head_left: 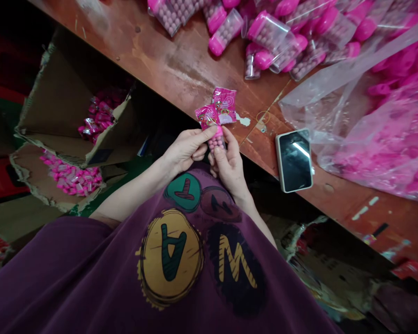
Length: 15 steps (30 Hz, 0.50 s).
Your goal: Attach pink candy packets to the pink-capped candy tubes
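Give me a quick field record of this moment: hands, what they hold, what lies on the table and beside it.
Left: left hand pinches small clear tube of pink candy balls near its top
Right: right hand grips same tube lower down
Above tube: two pink printed foil packets, standing up
Surface: worn red-brown wooden table
Phone: black smartphone, screen up, right of hands
Far side: pile of clear pink-capped candy jars
Right side: clear plastic bag of pink pieces
Left, below table: torn cardboard box holding pink wrapped packets
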Each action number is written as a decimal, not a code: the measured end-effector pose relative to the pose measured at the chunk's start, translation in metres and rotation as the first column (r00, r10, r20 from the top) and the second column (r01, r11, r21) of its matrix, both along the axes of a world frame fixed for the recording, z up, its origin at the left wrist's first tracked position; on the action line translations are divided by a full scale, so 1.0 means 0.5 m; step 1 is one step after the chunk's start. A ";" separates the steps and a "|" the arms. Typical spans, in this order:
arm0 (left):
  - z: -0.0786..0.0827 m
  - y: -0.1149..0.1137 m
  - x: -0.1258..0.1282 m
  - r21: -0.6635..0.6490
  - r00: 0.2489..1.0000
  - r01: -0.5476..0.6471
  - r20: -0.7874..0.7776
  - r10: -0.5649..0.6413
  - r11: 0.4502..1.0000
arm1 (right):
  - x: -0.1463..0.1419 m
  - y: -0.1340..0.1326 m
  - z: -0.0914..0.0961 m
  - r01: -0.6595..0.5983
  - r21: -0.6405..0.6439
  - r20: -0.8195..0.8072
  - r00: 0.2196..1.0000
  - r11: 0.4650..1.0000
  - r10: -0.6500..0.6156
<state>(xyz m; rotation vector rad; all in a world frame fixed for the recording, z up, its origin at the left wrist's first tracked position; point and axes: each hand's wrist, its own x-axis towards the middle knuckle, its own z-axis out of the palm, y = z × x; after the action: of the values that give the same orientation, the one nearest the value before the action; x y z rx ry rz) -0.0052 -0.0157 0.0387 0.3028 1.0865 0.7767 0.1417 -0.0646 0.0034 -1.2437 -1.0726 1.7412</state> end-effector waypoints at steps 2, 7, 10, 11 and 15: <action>-0.001 -0.007 0.008 0.008 1.000 0.024 0.017 -0.024 1.000 | -0.006 -0.003 -0.006 0.045 0.083 0.057 0.997 0.995 -0.050; -0.006 -0.013 0.012 0.014 0.999 0.038 0.032 -0.038 0.999 | -0.016 -0.004 -0.022 0.069 0.325 0.227 0.962 0.943 -0.149; -0.006 -0.012 0.005 0.014 0.997 0.025 0.068 -0.026 1.000 | -0.012 0.001 -0.027 0.056 0.292 0.213 0.969 0.955 -0.122; -0.006 -0.011 0.003 0.013 0.997 0.013 0.071 -0.013 1.000 | -0.010 0.003 -0.027 0.061 0.273 0.200 0.972 0.960 -0.119; -0.004 -0.007 0.002 0.012 0.999 -0.013 0.043 0.013 1.000 | -0.006 0.004 -0.016 0.075 0.161 0.137 0.986 0.984 -0.098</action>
<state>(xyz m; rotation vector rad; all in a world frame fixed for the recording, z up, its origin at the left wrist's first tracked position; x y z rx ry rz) -0.0040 -0.0194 0.0368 0.2889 1.0447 0.7987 0.1389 -0.0626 -0.0048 -1.3137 -1.1953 1.4913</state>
